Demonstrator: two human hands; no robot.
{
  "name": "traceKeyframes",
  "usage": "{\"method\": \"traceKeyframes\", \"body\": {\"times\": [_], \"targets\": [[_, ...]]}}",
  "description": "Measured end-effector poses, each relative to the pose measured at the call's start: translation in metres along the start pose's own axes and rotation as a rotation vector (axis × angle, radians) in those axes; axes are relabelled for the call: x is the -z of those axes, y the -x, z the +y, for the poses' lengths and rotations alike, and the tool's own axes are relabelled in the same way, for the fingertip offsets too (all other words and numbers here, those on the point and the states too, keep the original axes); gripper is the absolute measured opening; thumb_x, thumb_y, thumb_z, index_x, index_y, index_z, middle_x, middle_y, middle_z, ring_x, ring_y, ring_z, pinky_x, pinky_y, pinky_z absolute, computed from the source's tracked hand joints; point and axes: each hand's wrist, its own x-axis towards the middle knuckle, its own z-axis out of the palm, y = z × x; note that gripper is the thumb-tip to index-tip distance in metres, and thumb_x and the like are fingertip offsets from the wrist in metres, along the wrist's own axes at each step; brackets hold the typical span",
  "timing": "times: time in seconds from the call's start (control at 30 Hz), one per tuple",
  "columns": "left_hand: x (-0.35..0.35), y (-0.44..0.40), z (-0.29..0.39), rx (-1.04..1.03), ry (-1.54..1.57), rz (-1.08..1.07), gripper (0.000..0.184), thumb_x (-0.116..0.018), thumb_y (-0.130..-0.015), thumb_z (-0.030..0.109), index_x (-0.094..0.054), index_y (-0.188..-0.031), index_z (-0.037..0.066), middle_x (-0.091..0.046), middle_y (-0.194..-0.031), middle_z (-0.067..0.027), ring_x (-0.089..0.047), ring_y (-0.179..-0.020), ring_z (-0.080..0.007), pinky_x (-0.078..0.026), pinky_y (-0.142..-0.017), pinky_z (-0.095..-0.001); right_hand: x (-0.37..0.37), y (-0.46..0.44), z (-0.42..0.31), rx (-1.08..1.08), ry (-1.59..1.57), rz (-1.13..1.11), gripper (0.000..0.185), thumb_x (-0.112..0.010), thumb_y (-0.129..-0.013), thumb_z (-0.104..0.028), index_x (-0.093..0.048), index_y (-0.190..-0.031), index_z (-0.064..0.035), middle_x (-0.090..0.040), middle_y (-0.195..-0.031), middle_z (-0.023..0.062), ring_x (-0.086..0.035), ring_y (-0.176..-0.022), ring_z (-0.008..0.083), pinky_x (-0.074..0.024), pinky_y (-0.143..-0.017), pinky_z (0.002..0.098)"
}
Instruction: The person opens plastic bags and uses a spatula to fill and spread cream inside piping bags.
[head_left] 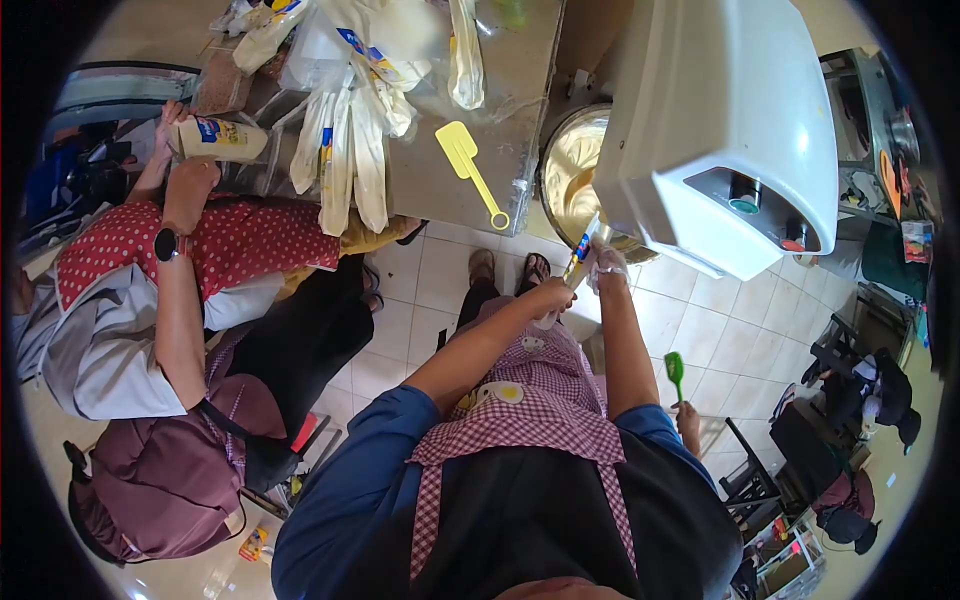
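My left hand [549,296], bare, is closed around a narrow plastic pouch [577,263] with a blue and yellow label. My right hand [608,266], in a clear plastic glove, is closed at the pouch's upper part; its fingertips are partly hidden. The pouch slants at the near rim of a metal mixing bowl [552,190]. Inside the bowl lies pale yellow cream [575,175]. A big white stand mixer [740,110] overhangs the bowl's right side and hides part of it. A yellow spatula [467,165] lies on the table left of the bowl.
Several similar pouches [345,150] hang over the edge of the metal table [510,130]. At left, a co-worker in a red dotted apron [250,235] holds another pouch [218,138]. Someone's hand [688,425] at my right holds a green spatula [675,370]. White floor tiles [400,270] lie below.
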Motion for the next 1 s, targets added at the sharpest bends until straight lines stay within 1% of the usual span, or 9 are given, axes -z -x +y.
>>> {"method": "traceKeyframes", "body": {"times": [0.03, 0.27, 0.4, 0.47, 0.5, 0.57, 0.67, 0.73, 1.0], "targets": [[-0.001, -0.002, -0.004, -0.019, 0.036, -0.017, 0.018, -0.052, -0.079, 0.015, -0.061, -0.08, -0.001, -0.057, -0.062, -0.0086, -0.051, -0.05, -0.0165, -0.038, -0.044, -0.0321, -0.004, 0.029, -0.059, -0.269, -0.581, 0.035, 0.022, -0.065, -0.081, -0.019, -0.061, -0.092, -0.0006, -0.061, -0.082, 0.0069, -0.057, -0.069, 0.0184, -0.0475, -0.066, 0.0293], [-0.003, -0.007, -0.004, 0.017, 0.132, -0.056, 0.021, -0.044, -0.081, 0.014, -0.06, -0.089, 0.001, -0.054, -0.06, -0.0055, -0.047, -0.043, -0.0147, -0.039, -0.037, -0.0306, -0.026, 0.038, -0.128, -0.453, -0.531, 0.255, 0.026, -0.059, -0.085, -0.02, -0.059, -0.097, 0.0028, -0.061, -0.088, 0.0099, -0.057, -0.074, 0.0206, -0.0492, -0.07, 0.0324], [-0.006, 0.003, 0.002, 0.049, 0.121, -0.051, 0.021, -0.045, -0.082, 0.015, -0.06, -0.087, 0.001, -0.054, -0.06, -0.0043, -0.047, -0.041, -0.0135, -0.038, -0.036, -0.0287, -0.006, -0.029, -0.017, -0.467, -0.617, 0.12, 0.03, -0.056, -0.087, -0.024, -0.058, -0.101, 0.0019, -0.061, -0.092, 0.0101, -0.058, -0.076, 0.0233, -0.0492, -0.073, 0.033], [-0.008, 0.003, 0.0, 0.064, 0.166, -0.091, 0.021, -0.045, -0.083, 0.016, -0.058, -0.09, 0.0, -0.054, -0.059, -0.0038, -0.047, -0.041, -0.013, -0.038, -0.036, -0.028, -0.012, -0.037, 0.001, -0.317, -1.035, 0.293, 0.033, -0.052, -0.089, -0.029, -0.057, -0.105, -0.0006, -0.062, -0.095, 0.0098, -0.058, -0.078, 0.0256, -0.0484, -0.076, 0.0349], [-0.009, 0.003, 0.0, 0.063, 0.163, -0.092, 0.021, -0.045, -0.083, 0.016, -0.058, -0.09, 0.0, -0.054, -0.059, -0.0038, -0.047, -0.041, -0.013, -0.038, -0.036, -0.028, -0.01, -0.036, 0.012, -0.315, -1.037, 0.294, 0.033, -0.052, -0.089, -0.029, -0.057, -0.105, -0.0006, -0.062, -0.095, 0.0098, -0.058, -0.078, 0.0256, -0.0484, -0.076, 0.0349], [-0.005, 0.004, 0.0, 0.081, 0.233, -0.17, 0.018, -0.047, -0.084, 0.017, -0.053, -0.089, 0.001, -0.05, -0.056, -0.0006, -0.043, -0.039, -0.0095, -0.036, -0.034, -0.0252, 0.002, -0.029, 0.039, 0.177, 0.127, 0.108, 0.034, -0.05, -0.09, -0.03, -0.055, -0.111, -0.0035, -0.061, -0.099, 0.0122, -0.058, -0.083, 0.0252, -0.0485, -0.077, 0.0365], [0.007, 0.004, -0.003, 0.247, 0.51, -0.391, 0.015, -0.046, -0.085, 0.017, -0.048, -0.086, 0.003, -0.043, -0.053, 0.0032, -0.037, -0.038, -0.0058, -0.033, -0.035, -0.0223, -0.019, 0.088, -0.159, -0.41, -0.648, -0.265, 0.03, -0.052, -0.089, -0.027, -0.053, -0.109, -0.0042, -0.061, -0.098, 0.0135, -0.059, -0.085, 0.0246, -0.0496, -0.075, 0.0363], [0.009, 0.018, 0.005, 0.265, 0.481, -0.447, 0.014, -0.044, -0.086, 0.017, -0.047, -0.085, 0.003, -0.041, -0.053, 0.0044, -0.035, -0.039, -0.0046, -0.032, -0.036, -0.0214, -0.031, 0.114, -0.177, -0.405, -0.807, -0.479, 0.023, -0.055, -0.087, -0.021, -0.051, -0.102, -0.0035, -0.06, -0.092, 0.013, -0.059, -0.081, 0.0239, -0.051, -0.071, 0.0347], [-0.001, 0.02, 0.005, 0.145, 0.238, -0.246, 0.013, -0.043, -0.086, 0.016, -0.049, -0.082, 0.005, -0.041, -0.053, 0.0035, -0.037, -0.04, -0.0067, -0.034, -0.037, -0.0229, -0.045, 0.078, -0.146, -0.382, -0.821, -0.291, 0.01, -0.053, -0.087, -0.013, -0.049, -0.09, -0.004, -0.058, -0.072, 0.0105, -0.056, -0.06, 0.0215, -0.0495, -0.055, 0.0346]]}}
